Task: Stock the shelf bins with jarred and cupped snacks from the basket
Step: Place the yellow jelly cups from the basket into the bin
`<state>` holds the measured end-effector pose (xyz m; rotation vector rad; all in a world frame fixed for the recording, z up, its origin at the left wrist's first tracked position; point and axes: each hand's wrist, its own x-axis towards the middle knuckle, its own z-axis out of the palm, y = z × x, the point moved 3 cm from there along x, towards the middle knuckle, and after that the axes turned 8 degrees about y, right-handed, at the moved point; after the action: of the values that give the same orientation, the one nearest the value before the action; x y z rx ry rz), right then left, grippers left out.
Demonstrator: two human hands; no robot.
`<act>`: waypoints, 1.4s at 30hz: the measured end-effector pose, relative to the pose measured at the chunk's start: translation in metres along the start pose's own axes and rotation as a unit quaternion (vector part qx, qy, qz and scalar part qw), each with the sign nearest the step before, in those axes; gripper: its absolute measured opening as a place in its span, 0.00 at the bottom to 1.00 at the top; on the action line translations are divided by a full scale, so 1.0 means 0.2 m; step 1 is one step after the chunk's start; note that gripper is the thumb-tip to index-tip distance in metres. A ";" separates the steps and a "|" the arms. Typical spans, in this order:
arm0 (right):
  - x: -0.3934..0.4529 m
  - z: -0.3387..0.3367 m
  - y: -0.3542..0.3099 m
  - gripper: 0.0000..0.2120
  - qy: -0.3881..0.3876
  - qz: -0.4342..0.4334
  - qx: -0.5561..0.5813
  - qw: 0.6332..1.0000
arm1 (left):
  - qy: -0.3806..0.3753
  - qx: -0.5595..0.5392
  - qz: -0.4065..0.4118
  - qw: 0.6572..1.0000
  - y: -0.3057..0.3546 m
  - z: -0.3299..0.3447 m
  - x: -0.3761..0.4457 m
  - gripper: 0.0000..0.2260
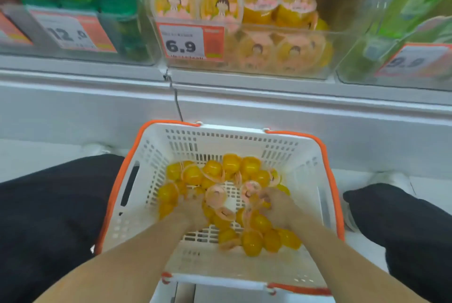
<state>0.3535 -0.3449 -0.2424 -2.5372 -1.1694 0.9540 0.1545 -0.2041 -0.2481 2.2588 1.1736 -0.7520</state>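
Both hands in basket [288,156] at 6 o'clock: left hand [193,212], right hand [278,207] curled among cups [249,165]; exact grip blurred. Bin [305,68] at 12. Risk: loose hold, cup drops.

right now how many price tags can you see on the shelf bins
3 in full: 12.0 tag left, 6.9 tag centre, 9.9 tag right. A sliver of another shows at the far left edge.
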 end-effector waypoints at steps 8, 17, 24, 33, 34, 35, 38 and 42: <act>0.13 0.31 0.29 0.29 -0.015 0.110 -0.072 0.991 | 0.116 0.059 -0.042 0.991 0.00 0.20 0.09 0.29; 0.02 0.20 0.04 0.30 -0.041 0.120 -0.143 0.981 | 0.135 -0.038 -0.079 0.987 -0.08 0.19 0.09 0.33; 0.00 0.25 0.01 0.18 0.024 0.089 -0.139 0.986 | 0.125 0.026 -0.008 0.992 -0.11 0.22 0.06 0.25; 0.00 0.29 -0.04 0.20 -0.031 0.069 -0.213 0.974 | 0.140 0.025 0.051 0.989 -0.08 0.23 0.05 0.08; 0.00 0.30 -0.03 0.21 -0.029 0.065 -0.214 0.974 | 0.142 -0.040 0.044 0.988 -0.10 0.21 0.05 0.07; 0.01 0.31 -0.03 0.22 -0.026 0.062 -0.216 0.974 | 0.137 -0.104 0.039 0.984 -0.11 0.18 0.04 0.07; 0.02 0.32 0.00 0.23 -0.032 0.072 -0.177 0.981 | 0.087 -0.296 0.019 0.951 -0.12 0.07 0.00 0.06; -0.02 0.26 -0.01 0.22 -0.064 0.157 0.141 0.975 | 0.047 -0.541 -0.018 0.840 -0.09 -0.15 -0.04 0.06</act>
<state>0.3179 -0.3520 -0.2801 -2.4957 -0.6092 1.2707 0.1441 -0.1806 -0.2244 1.3047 1.2292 0.0825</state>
